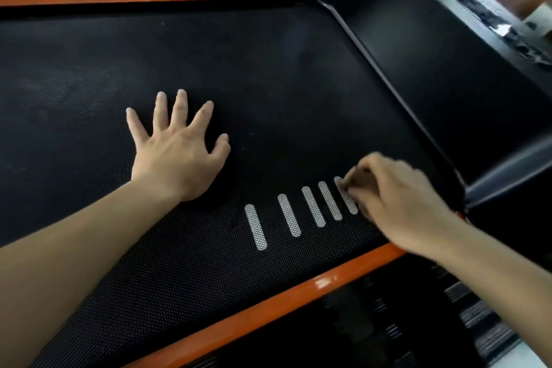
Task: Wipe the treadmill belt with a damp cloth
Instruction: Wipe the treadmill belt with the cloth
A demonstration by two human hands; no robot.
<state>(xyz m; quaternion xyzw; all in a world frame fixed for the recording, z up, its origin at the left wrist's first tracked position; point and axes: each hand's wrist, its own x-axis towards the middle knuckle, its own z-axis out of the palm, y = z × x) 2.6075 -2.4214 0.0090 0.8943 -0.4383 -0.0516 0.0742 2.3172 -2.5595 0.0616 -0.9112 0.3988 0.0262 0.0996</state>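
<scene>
1. Left hand (176,155) at 9 o'clock: splayed wide, pressed flat on treadmill belt (268,69).
2. Right hand (397,203) at 4 o'clock: blurred, fingers curled beside white stripes (288,215); cannot tell any hold.
3. Belt spread between orange side rails (268,299).

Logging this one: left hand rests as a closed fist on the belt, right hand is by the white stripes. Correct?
No. In the head view the left hand lies flat on the belt with fingers spread, not in a fist. The right hand is by the white stripes, as stated.
</scene>
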